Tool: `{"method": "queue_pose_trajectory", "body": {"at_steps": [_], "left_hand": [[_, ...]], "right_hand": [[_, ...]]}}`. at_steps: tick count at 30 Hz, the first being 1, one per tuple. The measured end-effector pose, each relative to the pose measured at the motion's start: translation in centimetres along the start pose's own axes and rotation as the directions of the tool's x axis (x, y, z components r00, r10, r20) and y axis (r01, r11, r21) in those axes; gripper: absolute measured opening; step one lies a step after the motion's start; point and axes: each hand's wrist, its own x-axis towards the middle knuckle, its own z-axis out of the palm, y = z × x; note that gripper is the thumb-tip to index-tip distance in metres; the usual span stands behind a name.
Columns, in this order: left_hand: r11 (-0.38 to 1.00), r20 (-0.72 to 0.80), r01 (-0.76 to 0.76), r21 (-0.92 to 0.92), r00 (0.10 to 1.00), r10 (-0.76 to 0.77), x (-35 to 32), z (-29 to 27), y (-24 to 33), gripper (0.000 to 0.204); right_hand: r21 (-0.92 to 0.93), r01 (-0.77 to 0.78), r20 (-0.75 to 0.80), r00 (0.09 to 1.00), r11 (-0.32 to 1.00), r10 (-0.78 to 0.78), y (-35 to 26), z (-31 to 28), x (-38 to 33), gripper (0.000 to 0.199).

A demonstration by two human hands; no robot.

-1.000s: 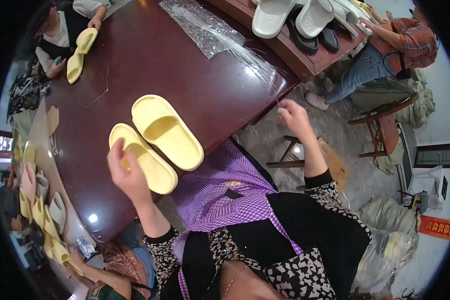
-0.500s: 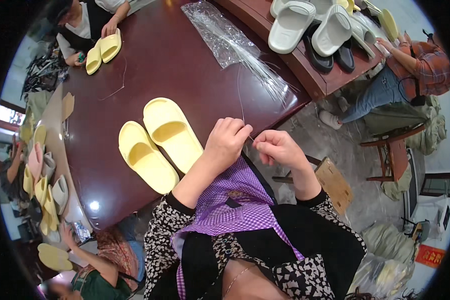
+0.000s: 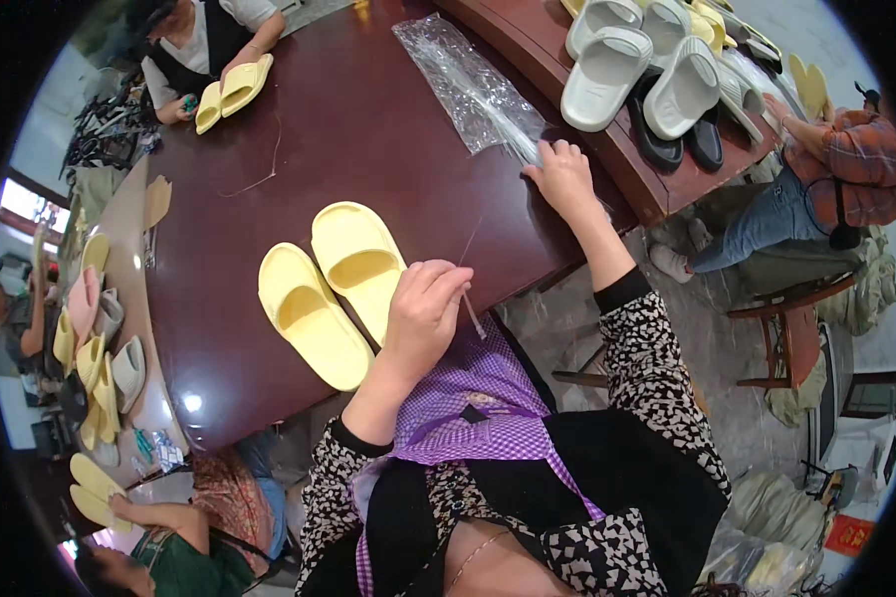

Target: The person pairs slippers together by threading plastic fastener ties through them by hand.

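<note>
Two pale yellow slide slippers point(image 3: 334, 289) lie side by side on the dark red-brown table point(image 3: 358, 129), close to its near edge. My left hand point(image 3: 423, 313) hovers beside the right slipper, fingers pinched on a thin clear plastic strand point(image 3: 471, 316). My right hand point(image 3: 564, 179) is stretched out to the table's right edge, its fingers resting on the end of a clear plastic bag point(image 3: 468, 85) that holds more such strands.
A second table at the upper right carries several grey, black and yellow slippers point(image 3: 647, 75). A person point(image 3: 816, 189) sits beside it. Another person point(image 3: 204, 45) at the far end holds yellow slippers. More slippers are stacked at the left point(image 3: 90, 348). A wooden stool point(image 3: 782, 333) stands on the right.
My right hand has moved away from my left and reached up to the plastic bag. My left hand stays near the slippers, still pinching the strand.
</note>
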Motion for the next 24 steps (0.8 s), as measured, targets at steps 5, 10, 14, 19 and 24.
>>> {"method": "queue_pose_trajectory", "body": {"at_steps": [5,10,14,19,24], "left_hand": [[0.963,-0.096,0.165,-0.215,0.977,-0.189,-1.9,-4.0,0.0,0.012],[0.848,-0.171,0.243,-0.471,0.918,-0.358,-4.0,-8.2,0.5,0.012],[0.747,-0.293,0.190,-0.638,0.837,-0.463,-4.9,-10.3,0.0,0.018],[0.602,-0.409,0.088,-0.794,0.656,-0.635,-5.5,-11.7,0.2,0.021],[0.568,-0.274,0.327,-0.755,0.630,-0.726,-4.4,-9.9,0.4,0.020]], "right_hand": [[-0.023,-0.071,0.195,0.978,0.997,0.074,-1.3,2.5,1.3,0.021],[0.017,-0.128,0.221,0.968,0.992,0.121,-1.6,3.4,1.9,0.023],[0.068,-0.093,0.120,0.989,0.993,0.085,-1.6,3.2,1.8,0.024],[0.009,0.043,0.053,0.998,0.999,-0.044,-4.3,-1.0,1.5,0.025],[0.776,0.072,0.012,0.992,0.626,-0.129,-11.9,-10.1,-0.2,0.016]]}}
